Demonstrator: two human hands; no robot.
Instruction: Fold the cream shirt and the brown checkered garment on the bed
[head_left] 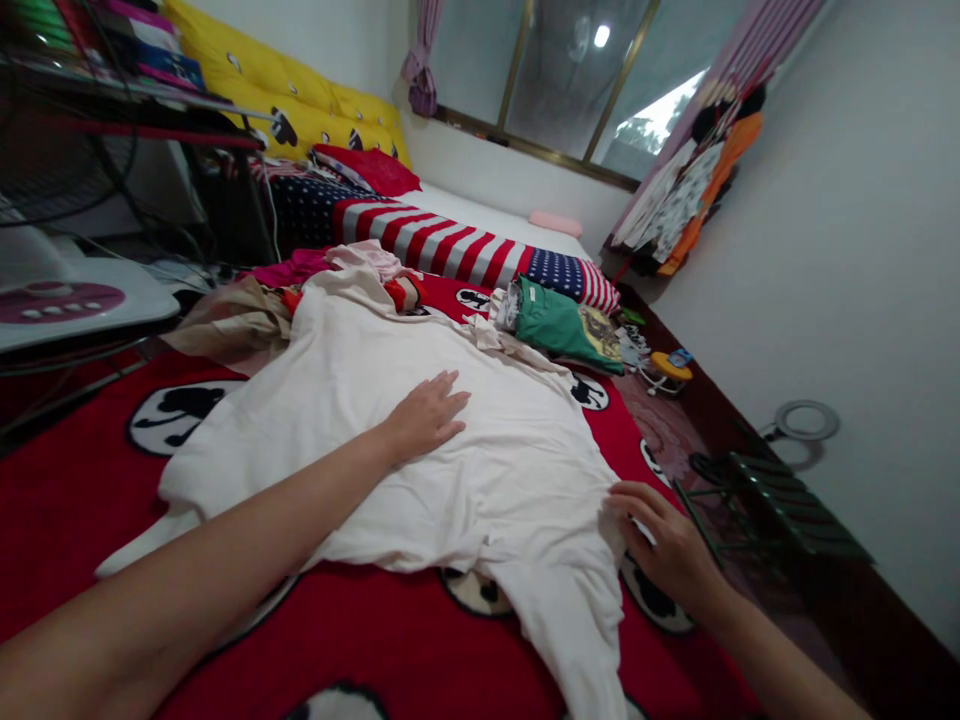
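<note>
Knit shirt (420,500), cream, soft, rumpled, lower sleeve cut off by frame. Left hand (424,418) open, flat on it. Right hand (664,540) curled at edge, grip unclear. Red plush blanket (75,540) beneath.

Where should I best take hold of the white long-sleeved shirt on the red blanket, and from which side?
Take the white long-sleeved shirt by its near sleeve, from the near side: that sleeve lies free over the red patterned blanket, clear of the left hand.
</note>
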